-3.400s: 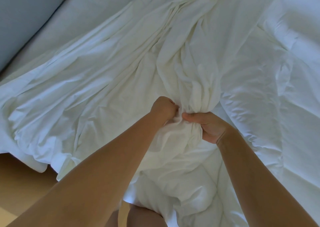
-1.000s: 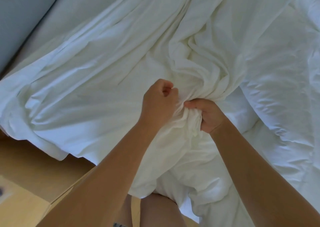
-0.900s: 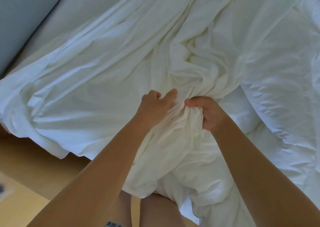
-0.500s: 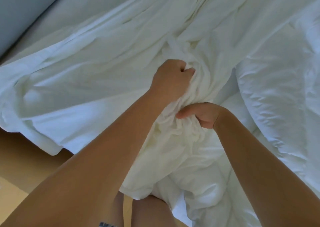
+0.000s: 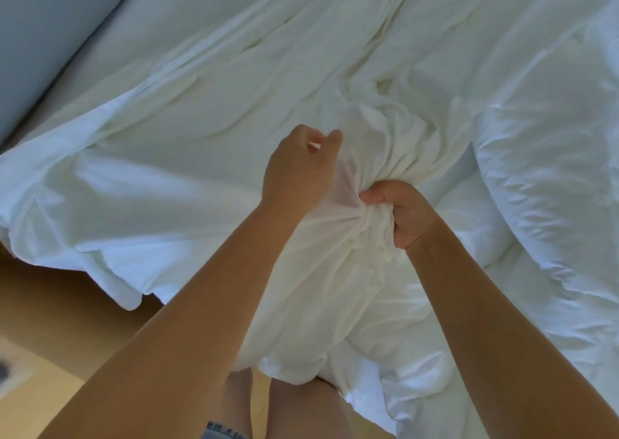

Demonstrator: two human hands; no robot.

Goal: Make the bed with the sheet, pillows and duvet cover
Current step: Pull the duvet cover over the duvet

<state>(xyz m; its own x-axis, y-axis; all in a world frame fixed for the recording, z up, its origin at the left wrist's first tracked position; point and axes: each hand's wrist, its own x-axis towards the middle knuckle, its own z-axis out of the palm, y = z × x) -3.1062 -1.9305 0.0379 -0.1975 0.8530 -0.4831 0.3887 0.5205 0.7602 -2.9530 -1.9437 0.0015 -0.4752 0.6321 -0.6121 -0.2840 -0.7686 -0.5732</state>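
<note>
Right hand fisted tight on bunched white cotton duvet cover, spread w/ creases across bed. Left hand just beside, fingers part-curled on fabric, grip loose. Puffy white duvet at right; wood floor below.

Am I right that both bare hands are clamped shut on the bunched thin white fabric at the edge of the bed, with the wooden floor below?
Not quite. In the head view only the right hand is clenched on the bunched thin white fabric. The left hand lies against the bunch with its fingers loosely curled, not clamped on it. The wooden floor does show below the bed edge.
</note>
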